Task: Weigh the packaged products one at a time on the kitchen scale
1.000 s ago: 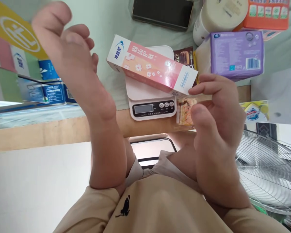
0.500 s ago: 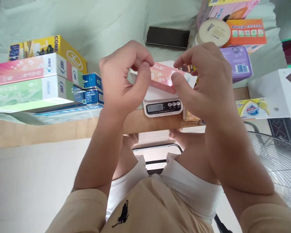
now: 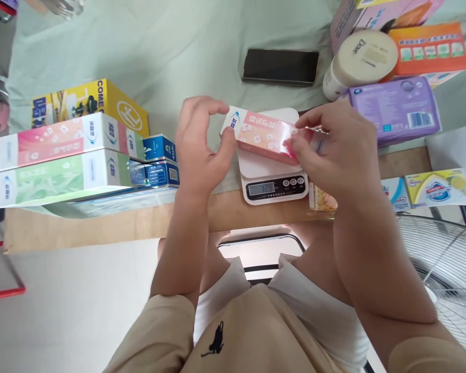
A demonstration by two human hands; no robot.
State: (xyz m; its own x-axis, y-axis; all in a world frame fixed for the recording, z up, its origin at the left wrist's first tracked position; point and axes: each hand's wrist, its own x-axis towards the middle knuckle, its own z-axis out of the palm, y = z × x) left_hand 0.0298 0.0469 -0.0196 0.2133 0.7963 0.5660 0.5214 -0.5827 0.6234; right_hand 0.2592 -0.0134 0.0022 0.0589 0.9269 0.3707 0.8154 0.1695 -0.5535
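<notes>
A pink and white toothpaste box (image 3: 262,134) lies slantwise over the platform of a white digital kitchen scale (image 3: 251,173). My left hand (image 3: 205,142) has thumb and forefinger at the box's white left end, one on each long edge. At the right end, my right hand (image 3: 334,147) grips the box between thumb and fingers, covering that end. Digits show on the scale's display (image 3: 261,188), too blurred to read surely. Whether the box rests fully on the platform, I cannot tell.
Stacked toothpaste boxes (image 3: 62,171), a yellow box (image 3: 126,111) and small blue boxes (image 3: 161,173) stand left. A phone (image 3: 280,66) lies behind the scale. To the right are a Dove jar (image 3: 367,54), a purple pack (image 3: 396,111), an orange box (image 3: 431,52), a soap box (image 3: 437,187) and a fan (image 3: 446,259).
The view has shifted, so the table things appear lower. My left fingers have moved outward along the box, showing its white end. The scale's display and whole front now show more plainly.
</notes>
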